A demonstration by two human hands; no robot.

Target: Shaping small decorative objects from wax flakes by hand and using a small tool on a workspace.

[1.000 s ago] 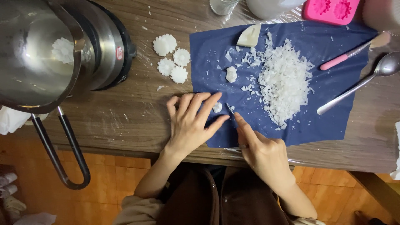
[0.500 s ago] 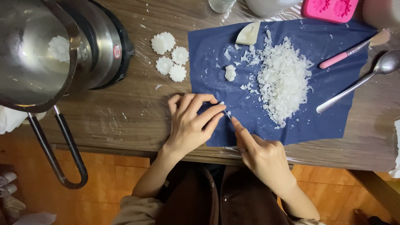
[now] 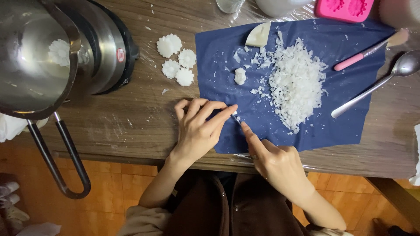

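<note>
Looking down on a worn wooden table (image 3: 131, 122) wrapped in clear film, with orange floor tiles below its edge, we see a dark blue cloth (image 3: 341, 126) spread across it. Our left hand (image 3: 199, 126) lies on the cloth's near corner, fingers close together and pinching something white and too small to identify; our right hand (image 3: 275, 159) is closed around a thin blade (image 3: 236, 119), index finger stretched along it, the tip meeting the left fingertips. On the cloth we count one heap of white shavings (image 3: 297, 85), one small white lump (image 3: 240, 76) and one pale wedge (image 3: 259, 35). Four white flower-shaped pieces (image 3: 177, 61) sit on bare wood beside it. One pink-handled brush (image 3: 363, 54) and one metal spoon (image 3: 372, 87) lie to the right. A steel pitcher (image 3: 35, 57) and a pink mould (image 3: 345, 8) are cut off by the frame.
</note>
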